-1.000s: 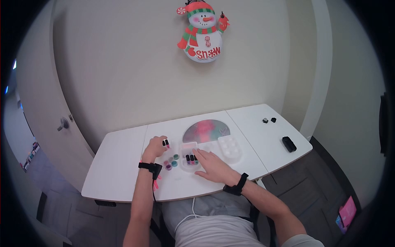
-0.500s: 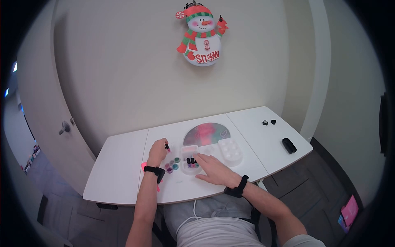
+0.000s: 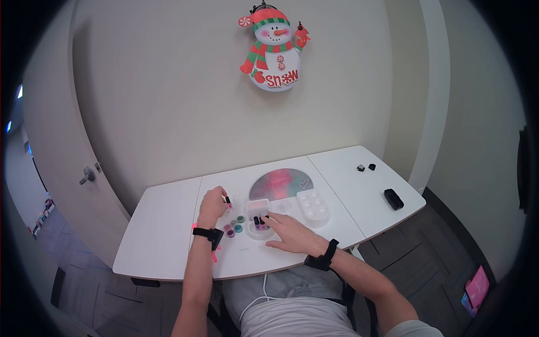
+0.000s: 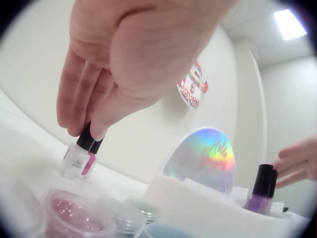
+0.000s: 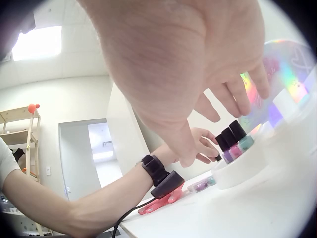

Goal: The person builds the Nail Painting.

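- We have a white table (image 3: 163,224) set close to a pale wall (image 3: 168,129), with a snowman sign (image 3: 275,50) hung above (a cheerful onlooker).
- We see the left hand (image 4: 143,54) pinch the black cap of an upright clear bottle (image 4: 74,161) between thumb and fingers, likely because the tall cap is its easiest part to grip. Just behind is a pink-striped bottle (image 4: 90,163); we cannot tell whether the pinch takes in its cap too.
- We find the right hand (image 5: 198,64) open, fingers extended beside a white holder (image 5: 247,166); whether it touches any cap, we cannot tell.
- In that holder we make out a purple bottle (image 4: 258,201), a pink bottle (image 5: 234,150) and a teal bottle (image 5: 245,143) in a row, caps up, perhaps so they stay steady and easy to reach.
- Glitter pots (image 3: 231,233) sit together between the clear bottle and the table's near edge, perhaps grouped to keep them handy.
- Behind the holder we see a shiny rounded panel (image 3: 281,184); a black case (image 3: 393,199) lies well apart, towards the right end.
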A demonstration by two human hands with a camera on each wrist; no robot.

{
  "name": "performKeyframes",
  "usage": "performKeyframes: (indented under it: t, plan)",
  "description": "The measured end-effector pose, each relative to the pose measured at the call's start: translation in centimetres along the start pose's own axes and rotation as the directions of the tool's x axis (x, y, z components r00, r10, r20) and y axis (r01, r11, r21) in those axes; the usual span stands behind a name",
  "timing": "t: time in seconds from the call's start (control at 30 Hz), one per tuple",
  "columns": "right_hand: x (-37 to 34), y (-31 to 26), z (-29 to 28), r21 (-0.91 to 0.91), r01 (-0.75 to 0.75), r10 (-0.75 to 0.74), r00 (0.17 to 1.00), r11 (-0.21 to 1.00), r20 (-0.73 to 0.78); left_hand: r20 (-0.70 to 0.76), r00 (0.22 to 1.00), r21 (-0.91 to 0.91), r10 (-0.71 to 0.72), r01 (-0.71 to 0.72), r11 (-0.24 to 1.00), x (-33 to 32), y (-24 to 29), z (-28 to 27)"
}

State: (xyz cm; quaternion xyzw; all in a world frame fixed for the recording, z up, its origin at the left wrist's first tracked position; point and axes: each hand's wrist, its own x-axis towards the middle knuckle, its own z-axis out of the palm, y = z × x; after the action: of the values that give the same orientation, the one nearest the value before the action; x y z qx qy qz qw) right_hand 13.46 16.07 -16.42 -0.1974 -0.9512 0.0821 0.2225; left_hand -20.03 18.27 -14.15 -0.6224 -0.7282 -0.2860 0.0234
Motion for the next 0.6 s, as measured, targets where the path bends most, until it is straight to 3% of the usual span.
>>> performKeyframes:
  t: [0.03, 0.1, 0.2, 0.33, 0.6]
  plan:
    - [0.0, 0.0, 0.0, 0.001, -0.002, 0.002, 1.000, 1.000, 0.000, 0.002, 1.000, 0.000, 0.001, -0.001, 1.000, -0.4, 1.2, -1.4]
    - [0.0, 0.0, 0.0, 0.060, -0.006, 0.007, 1.000, 0.998, -0.009, 0.097, 0.994, -0.202, 0.059, -0.039, 0.979, -2.0, 4.7, -4.7]
    - [0.1, -0.2, -0.1, 0.060, -0.005, 0.005, 1.000, 0.998, -0.003, 0.234, 0.965, -0.250, 0.120, -0.059, 0.966, -3.9, 8.4, -7.2]
    - [0.3, -0.5, -0.4, 0.060, -0.011, 0.011, 1.000, 0.998, -0.001, 0.344, 0.919, -0.245, 0.192, -0.109, 0.963, -4.0, 9.0, -5.8]
    - [0.2, 0.1, 0.1, 0.017, 0.008, -0.008, 1.000, 1.000, -0.017, 0.330, 0.908, -0.226, 0.259, -0.191, 0.955, -3.5, 8.2, -2.6]
